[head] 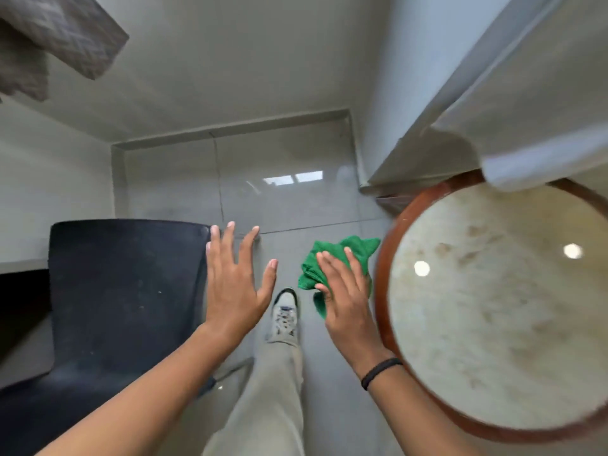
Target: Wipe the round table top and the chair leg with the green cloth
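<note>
The round table top point(500, 324) fills the right side, pale stone with a brown wooden rim, and shows brownish stains. My right hand point(345, 291) holds the crumpled green cloth point(335, 258) in the air just left of the table's rim, above the floor. My left hand point(230, 281) is empty with fingers spread, hovering over the right edge of a dark chair seat point(121, 301). The chair's legs are hidden under the seat.
Grey glossy floor tiles point(279, 199) lie between chair and table. My leg and a white sneaker point(285, 314) stand on them. A pale wall or curtain point(513, 110) hangs over the table's far edge. A grey cloth-like object point(59, 41) hangs at top left.
</note>
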